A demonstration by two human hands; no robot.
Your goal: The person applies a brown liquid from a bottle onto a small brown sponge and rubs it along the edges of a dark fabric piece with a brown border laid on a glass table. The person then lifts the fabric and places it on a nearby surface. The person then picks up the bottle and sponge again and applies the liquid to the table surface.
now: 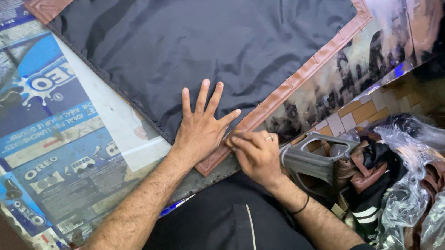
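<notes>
A large sheet of dark navy fabric (224, 36) lies spread on a table, edged with a brown leather-like strip (305, 72). My left hand (201, 127) lies flat with fingers spread on the near corner of the fabric, pressing it down. Beside it, my right hand (255, 152) has its fingers curled, and the fingertips pinch or press the brown strip at the corner. A ring shows on one right finger, and a black band circles that wrist.
The table (58, 136) is covered with blue and white printed packaging sheet. A grey handled tool (314, 156) lies right of my right hand. Clear plastic bags (433, 185) and brown and dark scraps pile at lower right. A tiled floor (359, 113) shows beyond the table's edge.
</notes>
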